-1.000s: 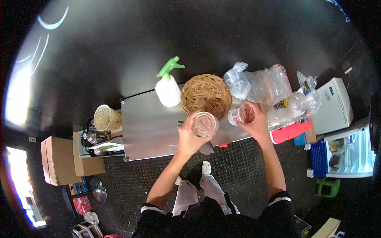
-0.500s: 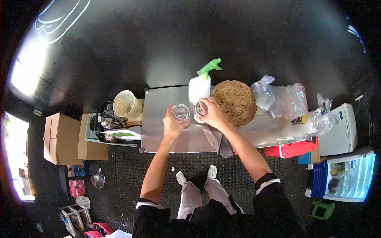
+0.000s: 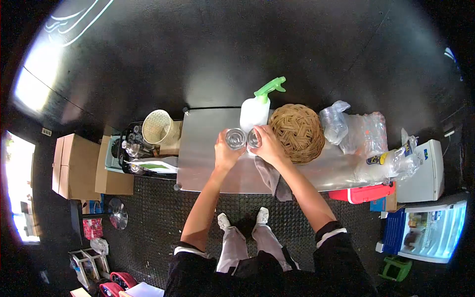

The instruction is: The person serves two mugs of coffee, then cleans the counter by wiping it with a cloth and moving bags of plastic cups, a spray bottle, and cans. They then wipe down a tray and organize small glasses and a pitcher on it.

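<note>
My left hand is wrapped round a clear glass above the steel table. Close to its right, my right hand grips a second clear glass. The two glasses are nearly side by side. Just behind them stands a white spray bottle with a green trigger head. A round wicker basket sits to the right of my right hand. Beneath my right wrist, a grey cloth hangs over the table's front edge.
On the left, a black crate holds glassware, beside a cream perforated basket. Plastic bags and wrapped cups lie at the table's right. Cardboard boxes stand far left, and a red cooler is below the table's right end.
My left hand has moved right with its glass, bringing it closer to the glass in my right hand. The view has shifted slightly.
</note>
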A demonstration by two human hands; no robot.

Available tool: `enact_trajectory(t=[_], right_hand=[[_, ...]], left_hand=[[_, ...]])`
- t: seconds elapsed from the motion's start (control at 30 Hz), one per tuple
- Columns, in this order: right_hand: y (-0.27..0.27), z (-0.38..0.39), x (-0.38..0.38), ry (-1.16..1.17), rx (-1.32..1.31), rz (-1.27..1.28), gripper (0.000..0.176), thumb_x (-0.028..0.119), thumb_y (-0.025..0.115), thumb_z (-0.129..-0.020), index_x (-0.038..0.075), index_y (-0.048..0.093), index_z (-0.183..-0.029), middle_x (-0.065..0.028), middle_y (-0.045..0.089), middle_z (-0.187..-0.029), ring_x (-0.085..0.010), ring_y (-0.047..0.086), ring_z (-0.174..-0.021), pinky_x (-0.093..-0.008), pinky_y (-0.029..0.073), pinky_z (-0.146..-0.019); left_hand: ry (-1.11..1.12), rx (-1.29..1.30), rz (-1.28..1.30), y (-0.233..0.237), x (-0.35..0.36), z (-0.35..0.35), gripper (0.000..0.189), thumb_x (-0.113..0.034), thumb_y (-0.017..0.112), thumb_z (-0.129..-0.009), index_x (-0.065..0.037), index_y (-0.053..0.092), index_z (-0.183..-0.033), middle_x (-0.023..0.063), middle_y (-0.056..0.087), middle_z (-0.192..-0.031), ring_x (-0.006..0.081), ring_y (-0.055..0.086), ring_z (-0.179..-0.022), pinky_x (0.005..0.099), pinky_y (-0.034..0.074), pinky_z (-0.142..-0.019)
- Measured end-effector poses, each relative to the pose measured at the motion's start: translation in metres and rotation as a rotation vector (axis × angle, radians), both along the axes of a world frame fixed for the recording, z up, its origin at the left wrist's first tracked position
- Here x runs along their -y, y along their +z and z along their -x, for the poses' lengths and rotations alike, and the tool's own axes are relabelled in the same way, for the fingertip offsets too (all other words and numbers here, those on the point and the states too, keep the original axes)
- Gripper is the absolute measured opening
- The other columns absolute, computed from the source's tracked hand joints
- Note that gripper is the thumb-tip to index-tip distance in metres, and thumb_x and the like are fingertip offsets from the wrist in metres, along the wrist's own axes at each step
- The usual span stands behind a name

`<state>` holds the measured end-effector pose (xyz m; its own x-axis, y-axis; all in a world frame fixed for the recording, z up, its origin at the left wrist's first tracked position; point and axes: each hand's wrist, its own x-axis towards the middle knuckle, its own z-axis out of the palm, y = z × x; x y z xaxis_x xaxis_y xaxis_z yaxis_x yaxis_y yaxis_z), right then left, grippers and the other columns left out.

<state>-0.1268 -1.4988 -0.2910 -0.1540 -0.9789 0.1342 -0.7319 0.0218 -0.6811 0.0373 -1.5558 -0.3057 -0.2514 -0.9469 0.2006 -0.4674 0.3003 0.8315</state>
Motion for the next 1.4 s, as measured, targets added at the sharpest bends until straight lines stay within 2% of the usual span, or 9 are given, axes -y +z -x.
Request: enact_trajectory(t=[0.27, 0.53, 0.67, 0.83, 0.93, 1.07, 1.13, 1.23, 1.4], right_hand=[[-0.001, -0.009, -0.048, 0.033, -0.148, 0.34, 0.058, 0.014, 0.069, -0.075, 0.004, 0.045, -0.127, -0.0155, 0.045, -0.13, -0.0342, 0.045, -0.118, -0.0447, 0.038, -0.099], [-0.076, -0.017, -0.119, 0.226, -0.376, 0.033, 0.053, 0.029, 0.051, -0.089, -0.003, 0.042, -0.131, -0.0183, 0.035, -0.141, -0.035, 0.033, -0.129, -0.0471, 0.025, -0.106], [-0.044, -0.043, -0.098, 0.152, -0.384, 0.043, 0.044, 0.028, 0.055, -0.087, -0.001, 0.049, -0.12, -0.0172, 0.042, -0.132, -0.0336, 0.04, -0.12, -0.0482, 0.029, -0.101], [-0.018, -0.135, -0.041, 0.277, -0.05, 0.332, 0.02, 0.019, 0.066, -0.08, 0.003, 0.057, -0.074, -0.0113, 0.056, -0.102, -0.03, 0.056, -0.09, -0.0401, 0.045, -0.079], [-0.003, -0.199, 0.006, 0.338, 0.235, 0.209, 0.023, 0.02, 0.07, -0.077, 0.002, 0.056, -0.075, -0.0127, 0.056, -0.1, -0.0304, 0.057, -0.09, -0.0409, 0.046, -0.079], [-0.015, -0.273, 0.067, 0.264, 0.365, 0.14, 0.032, 0.02, 0.072, -0.075, 0.002, 0.062, -0.1, -0.0151, 0.055, -0.12, -0.034, 0.054, -0.108, -0.0401, 0.046, -0.088], [-0.026, -0.299, 0.085, 0.244, 0.296, 0.228, 0.036, 0.02, 0.07, -0.077, 0.002, 0.062, -0.107, -0.0165, 0.058, -0.118, -0.0342, 0.057, -0.106, -0.0388, 0.048, -0.087], [-0.037, -0.314, 0.094, 0.21, 0.267, -0.005, 0.021, 0.016, 0.06, -0.084, 0.002, 0.065, -0.099, -0.0174, 0.066, -0.091, -0.0344, 0.064, -0.083, -0.0397, 0.05, -0.075], [-0.03, -0.322, 0.08, 0.166, 0.252, 0.043, 0.017, 0.009, 0.057, -0.083, 0.001, 0.065, -0.096, -0.0177, 0.065, -0.091, -0.0333, 0.064, -0.075, -0.0382, 0.05, -0.067]], left_hand=[[0.03, 0.001, 0.169, -0.012, -0.021, -0.018, 0.087, -0.016, 0.081, -0.063, 0.002, 0.031, -0.133, 0.022, 0.044, -0.128, 0.0371, 0.044, -0.119, 0.0415, 0.04, -0.098], [0.047, -0.094, 0.066, -0.023, -0.071, -0.073, 0.07, -0.009, 0.07, -0.076, 0.001, 0.033, -0.134, 0.02, 0.043, -0.129, 0.0336, 0.042, -0.122, 0.0411, 0.036, -0.1], [0.17, -0.129, 0.016, -0.022, -0.075, -0.125, 0.066, -0.008, 0.069, -0.077, -0.001, 0.036, -0.134, 0.0172, 0.043, -0.131, 0.0305, 0.042, -0.122, 0.0427, 0.036, -0.1], [0.359, -0.171, 0.048, -0.007, -0.058, -0.212, 0.064, -0.009, 0.066, -0.081, -0.004, 0.034, -0.136, 0.014, 0.041, -0.135, 0.0272, 0.04, -0.126, 0.0426, 0.034, -0.101], [0.427, -0.22, 0.052, -0.002, -0.039, -0.266, 0.061, -0.009, 0.065, -0.083, -0.004, 0.034, -0.135, 0.0123, 0.04, -0.136, 0.026, 0.039, -0.126, 0.0431, 0.034, -0.1], [0.497, -0.259, 0.002, -0.013, -0.008, -0.337, 0.061, -0.01, 0.065, -0.084, -0.005, 0.034, -0.136, 0.012, 0.039, -0.136, 0.0266, 0.039, -0.126, 0.0435, 0.036, -0.099], [0.497, -0.292, -0.029, -0.017, 0.006, -0.364, 0.06, -0.013, 0.065, -0.084, -0.006, 0.034, -0.135, 0.0116, 0.039, -0.136, 0.0268, 0.039, -0.125, 0.0444, 0.036, -0.098], [0.477, -0.32, -0.09, -0.022, 0.021, -0.395, 0.06, -0.016, 0.065, -0.085, -0.007, 0.034, -0.135, 0.0112, 0.04, -0.135, 0.0265, 0.04, -0.124, 0.0444, 0.037, -0.097], [0.383, -0.406, -0.121, -0.02, 0.043, -0.419, 0.055, -0.015, 0.063, -0.086, -0.007, 0.036, -0.134, 0.0106, 0.041, -0.133, 0.0247, 0.044, -0.121, 0.0409, 0.041, -0.094]])
